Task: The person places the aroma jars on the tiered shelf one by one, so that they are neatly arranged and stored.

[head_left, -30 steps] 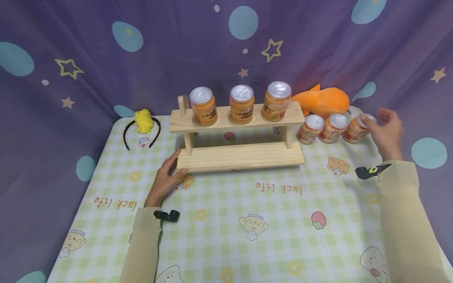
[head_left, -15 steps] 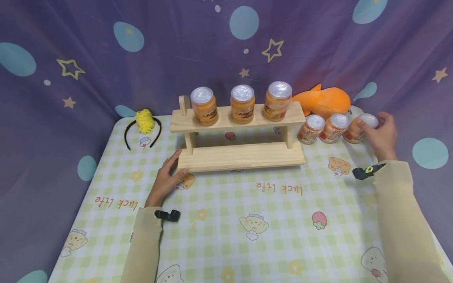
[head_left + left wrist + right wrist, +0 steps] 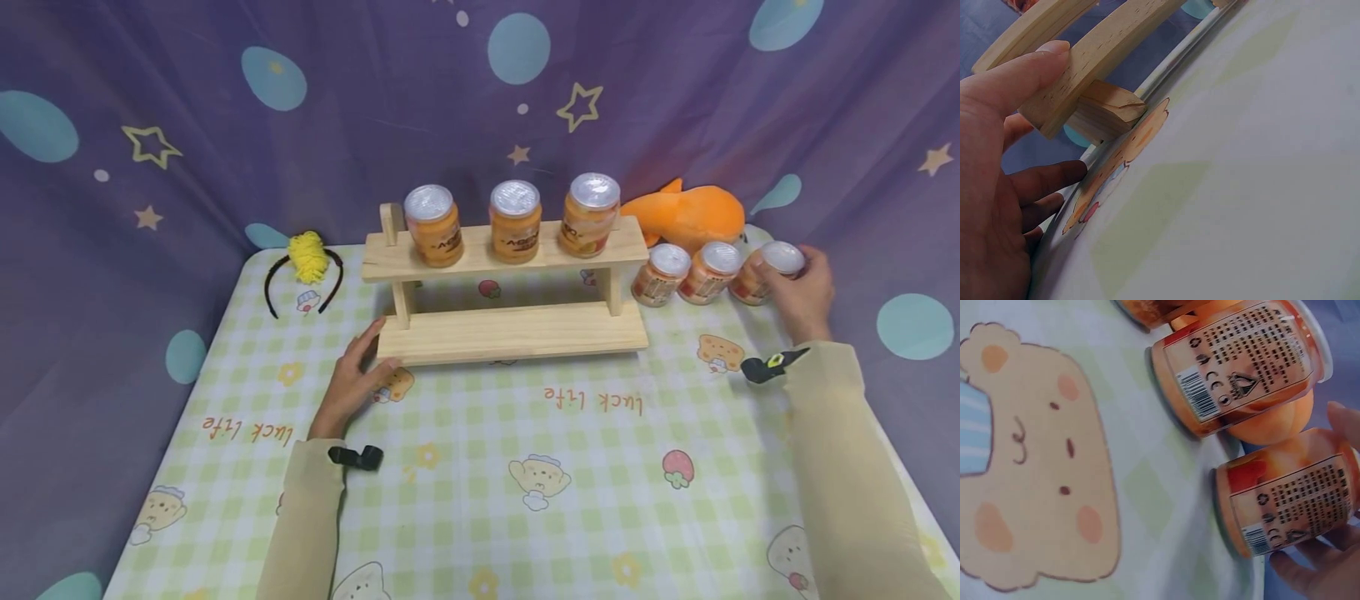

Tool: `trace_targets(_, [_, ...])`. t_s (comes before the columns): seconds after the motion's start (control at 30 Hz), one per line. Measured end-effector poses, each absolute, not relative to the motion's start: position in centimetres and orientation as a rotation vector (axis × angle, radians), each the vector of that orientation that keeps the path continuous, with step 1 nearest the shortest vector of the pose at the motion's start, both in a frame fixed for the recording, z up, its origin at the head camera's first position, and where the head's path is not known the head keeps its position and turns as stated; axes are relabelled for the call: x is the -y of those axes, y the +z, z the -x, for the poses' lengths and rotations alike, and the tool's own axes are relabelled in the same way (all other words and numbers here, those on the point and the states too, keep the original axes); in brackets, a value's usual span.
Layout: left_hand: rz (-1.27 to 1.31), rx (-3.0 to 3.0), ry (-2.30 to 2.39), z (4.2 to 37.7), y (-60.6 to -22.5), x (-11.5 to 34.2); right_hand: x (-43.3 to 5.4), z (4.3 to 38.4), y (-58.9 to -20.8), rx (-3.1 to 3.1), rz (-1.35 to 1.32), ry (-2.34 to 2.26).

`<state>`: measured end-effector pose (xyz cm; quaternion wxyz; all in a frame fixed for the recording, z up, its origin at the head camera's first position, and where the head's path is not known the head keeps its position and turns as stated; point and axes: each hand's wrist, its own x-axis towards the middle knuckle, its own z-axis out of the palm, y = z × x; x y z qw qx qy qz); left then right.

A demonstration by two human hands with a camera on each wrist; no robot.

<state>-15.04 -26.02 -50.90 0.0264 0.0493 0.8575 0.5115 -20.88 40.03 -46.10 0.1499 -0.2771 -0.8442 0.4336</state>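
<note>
**Outer jar in hand, neighbours crowding close**

We're watching the right hand (image 3: 806,292) curl round the outer jar (image 3: 750,286), thumb on one side, fingers on the other, and that jar stands on the tablecloth (image 3: 600,475) at the right end of the lower row. Tight quarters here! The middle jar (image 3: 703,282) is just beside it, and we reckon a sideways swing of the wrist could clip it and send it into the inner jar (image 3: 657,282). The right wrist camera shows the cloth's edge near the outer jar's base, so a nudge outward, or a slip on that smooth, rounded side, might tip it off the table. How firm the grip is, we can't tell.

Over on the left, the left hand (image 3: 348,379) has the end of the lower board pinched between thumb and fingers, its other fingers loosely bent. Any tug there would rock the wooden rack (image 3: 513,329), and we see no lip along its upper board to catch the three upper jars (image 3: 515,237).
</note>
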Motion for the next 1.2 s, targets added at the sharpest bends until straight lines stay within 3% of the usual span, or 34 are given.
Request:
trace_targets(0.3, [-0.142,-2.618,1.571,13.7,-47.3,24.6,-40.0,21.2,-47.1,2.297,0.758,1.347])
trace_targets(1.2, [-0.151,-2.629,1.566,13.8,-47.6,24.6,-39.8,20.6,-47.6,2.003,0.672,1.429])
